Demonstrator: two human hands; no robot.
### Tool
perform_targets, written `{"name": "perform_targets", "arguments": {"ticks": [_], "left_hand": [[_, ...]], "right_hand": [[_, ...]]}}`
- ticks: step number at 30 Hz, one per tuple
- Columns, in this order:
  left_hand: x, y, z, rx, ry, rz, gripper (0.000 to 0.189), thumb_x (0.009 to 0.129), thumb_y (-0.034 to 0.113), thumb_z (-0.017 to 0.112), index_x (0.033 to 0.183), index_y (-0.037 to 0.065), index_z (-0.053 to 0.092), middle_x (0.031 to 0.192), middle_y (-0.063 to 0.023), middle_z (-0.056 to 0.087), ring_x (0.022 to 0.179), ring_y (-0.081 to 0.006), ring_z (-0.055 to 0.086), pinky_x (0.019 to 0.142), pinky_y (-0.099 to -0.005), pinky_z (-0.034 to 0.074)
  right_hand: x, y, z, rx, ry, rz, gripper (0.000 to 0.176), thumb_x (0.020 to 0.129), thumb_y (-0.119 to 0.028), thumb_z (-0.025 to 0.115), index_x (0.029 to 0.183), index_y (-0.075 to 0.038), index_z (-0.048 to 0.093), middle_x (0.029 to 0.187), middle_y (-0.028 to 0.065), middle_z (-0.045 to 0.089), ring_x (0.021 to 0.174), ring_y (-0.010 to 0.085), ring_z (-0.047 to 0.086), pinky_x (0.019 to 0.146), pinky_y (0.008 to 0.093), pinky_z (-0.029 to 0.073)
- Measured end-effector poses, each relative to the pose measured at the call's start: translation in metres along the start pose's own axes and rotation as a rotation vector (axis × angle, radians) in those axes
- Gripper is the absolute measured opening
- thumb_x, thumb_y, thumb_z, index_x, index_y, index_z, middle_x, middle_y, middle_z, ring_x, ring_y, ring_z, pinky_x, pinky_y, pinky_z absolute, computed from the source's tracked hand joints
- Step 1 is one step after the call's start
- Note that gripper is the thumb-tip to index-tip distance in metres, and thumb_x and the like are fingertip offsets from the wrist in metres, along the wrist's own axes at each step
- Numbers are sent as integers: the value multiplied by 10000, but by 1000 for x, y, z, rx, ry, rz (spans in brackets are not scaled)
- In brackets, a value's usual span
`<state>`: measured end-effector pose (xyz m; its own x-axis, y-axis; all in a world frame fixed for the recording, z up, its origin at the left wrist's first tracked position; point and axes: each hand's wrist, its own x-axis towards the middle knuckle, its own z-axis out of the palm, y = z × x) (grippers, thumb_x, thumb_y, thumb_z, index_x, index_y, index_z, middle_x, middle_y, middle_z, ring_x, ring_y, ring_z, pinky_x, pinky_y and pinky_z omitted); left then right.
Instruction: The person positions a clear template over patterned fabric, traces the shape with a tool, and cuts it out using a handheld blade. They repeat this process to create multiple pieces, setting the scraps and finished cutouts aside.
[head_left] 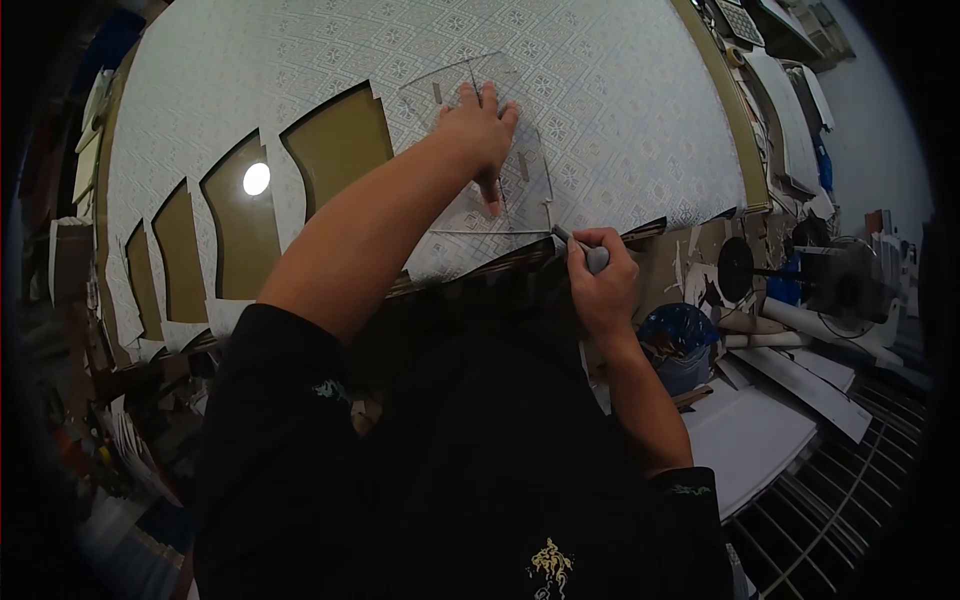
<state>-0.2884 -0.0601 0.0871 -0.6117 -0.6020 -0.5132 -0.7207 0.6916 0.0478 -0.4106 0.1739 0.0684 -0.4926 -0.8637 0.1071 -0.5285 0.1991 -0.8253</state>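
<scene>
My left hand (480, 135) lies with its fingers spread on a clear plastic template (530, 150), pressing it against a pale sheet with a diamond pattern (620, 120). The template's dark-edged outline shows through around my fingers. At its lower right corner, my right hand (605, 275) is closed round a grey-handled cutter (597, 260). The cutter's tip is by the template's corner, near the sheet's front edge; its blade is too small to make out. To the left, several curved openings (340, 145) in the sheet show the olive-brown surface beneath.
A tabletop edge (745, 150) runs along the right. Beyond it are a calculator (740, 20) and long white strips. Lower right stand a black fan (735, 268), a blue bucket (682, 370), white boards (755, 440) and a metal rack (830, 510).
</scene>
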Motion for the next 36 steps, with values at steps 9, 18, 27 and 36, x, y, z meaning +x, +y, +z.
{"name": "perform_targets", "arguments": {"ticks": [9,18,27,36], "left_hand": [[4,4,1,-33,-48,-21,1666,420,534,1072,1707,105,106,1757,-285,21,1589,-574,94,1200,-714,326],[7,6,0,-7,-61,-35,1674,419,539,1071,1704,90,95,1754,-293,22,1587,-579,92,1192,-718,334],[5,3,3,2,-31,-22,1646,426,555,1062,1699,87,129,1745,-302,67,1580,-580,124,1183,-701,373],[0,5,-1,39,-28,-25,1612,448,570,1047,1700,98,147,1748,-296,87,1589,-553,146,1213,-643,371]], "right_hand": [[-16,11,10,-4,44,4,136,922,-70,772,1018,-3,703,896,174,754,830,289,768,752,377,577],[-9,40,50,156,185,-152,134,952,-13,769,1068,4,704,1067,167,776,995,230,768,860,331,592],[0,34,24,169,80,-87,152,951,-19,776,1088,1,712,1114,160,776,1042,222,756,914,326,577],[59,68,-27,377,-280,-76,155,928,33,771,1077,2,737,1120,105,782,1209,233,709,1036,334,535]]}}
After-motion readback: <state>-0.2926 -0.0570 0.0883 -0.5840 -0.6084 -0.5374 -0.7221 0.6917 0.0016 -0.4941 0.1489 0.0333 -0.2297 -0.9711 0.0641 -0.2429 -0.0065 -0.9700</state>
